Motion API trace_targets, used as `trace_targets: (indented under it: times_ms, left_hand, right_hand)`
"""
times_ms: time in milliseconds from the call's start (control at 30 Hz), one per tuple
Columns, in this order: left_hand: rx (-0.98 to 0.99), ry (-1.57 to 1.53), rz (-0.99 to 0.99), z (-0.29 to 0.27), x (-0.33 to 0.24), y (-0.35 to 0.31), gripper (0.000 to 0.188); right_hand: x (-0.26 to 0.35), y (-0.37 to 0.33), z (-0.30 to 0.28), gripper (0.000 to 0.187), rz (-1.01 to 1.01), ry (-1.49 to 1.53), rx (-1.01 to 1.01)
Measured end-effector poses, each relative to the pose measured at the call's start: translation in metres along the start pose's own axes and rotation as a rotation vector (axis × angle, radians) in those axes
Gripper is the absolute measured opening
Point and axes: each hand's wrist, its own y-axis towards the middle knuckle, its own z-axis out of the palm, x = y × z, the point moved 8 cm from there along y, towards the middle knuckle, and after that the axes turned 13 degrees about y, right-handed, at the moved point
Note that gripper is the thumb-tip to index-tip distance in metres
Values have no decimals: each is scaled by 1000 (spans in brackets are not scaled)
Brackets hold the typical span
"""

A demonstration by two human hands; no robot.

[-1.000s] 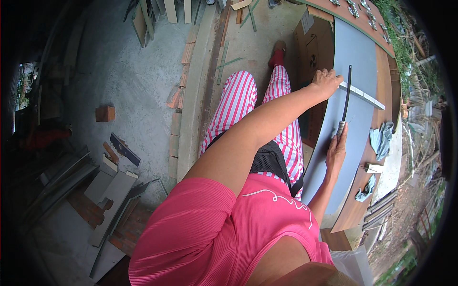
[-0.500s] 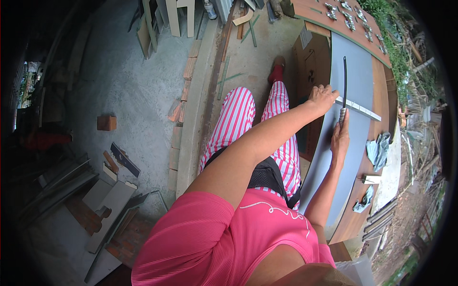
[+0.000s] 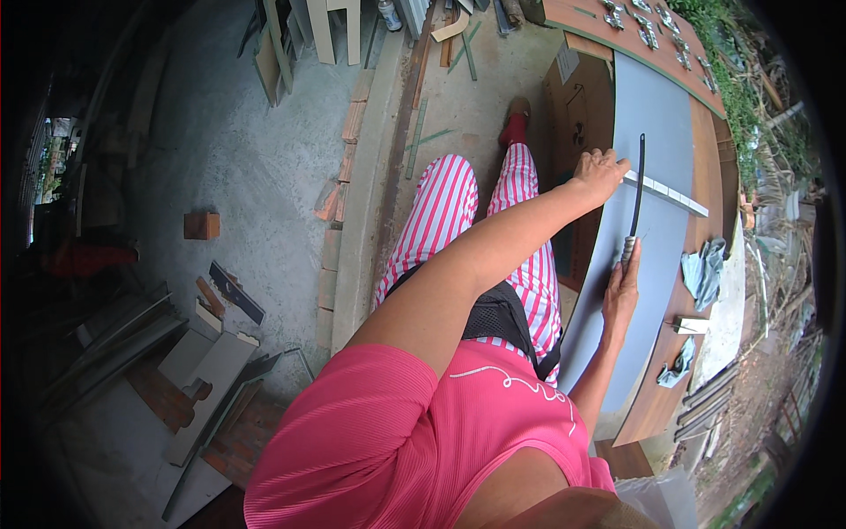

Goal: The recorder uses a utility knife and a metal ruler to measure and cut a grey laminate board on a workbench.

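Observation:
A white strip (image 3: 677, 196), with evenly spaced marks along it, lies crosswise on a long grey panel (image 3: 663, 101). My left hand (image 3: 601, 175) is closed on its left end, at the panel's left edge. My right hand (image 3: 621, 295) grips the pale wrapped handle of a hacksaw blade (image 3: 638, 198), a thin, dark, slightly curved blade. The blade points away from me and crosses the strip close to my left fingers. Whether its edge has cut into the strip cannot be seen.
Below the panel is a brown workbench top (image 3: 648, 410), bearing blue-grey cloths (image 3: 702, 273) and a small white block (image 3: 691, 325). A cardboard box (image 3: 573, 101) stands under its left side. Metal hinges (image 3: 646, 31) lie at the far end. Offcuts (image 3: 211, 388) and a brick (image 3: 202, 226) are on the floor.
My right hand has drawn the hacksaw blade back toward me across the white strip. My left hand keeps its hold on the strip's left end.

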Motion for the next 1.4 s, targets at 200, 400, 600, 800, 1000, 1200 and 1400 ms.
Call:
trace_targets:
  times_ms: [200,400,600,800,1000,1200,1400]
  left_hand:
    - [5,-19,7,0,-1,-2,21]
    - [2,-19,10,1,0,-2,21]
    - [-6,-18,13,-1,-3,-3,21]
    - [1,-29,-16,1,-2,-4,21]
    - [7,-31,-3,0,-1,-4,19]
    - [1,-18,7,-1,-1,-3,19]
    - [-14,-18,18,1,-2,-2,20]
  right_hand:
    - [-6,-15,-4,53,114,55,8]
    - [0,16,2,53,-80,-19,4]
    - [8,62,11,51,-127,-45,-32]
    - [13,61,11,51,-184,-16,-28]
    - [1,19,6,52,-24,-41,-19]
    - [-3,-20,-2,54,-20,-10,-25]
    - [-8,-15,-4,54,-3,-9,-21]
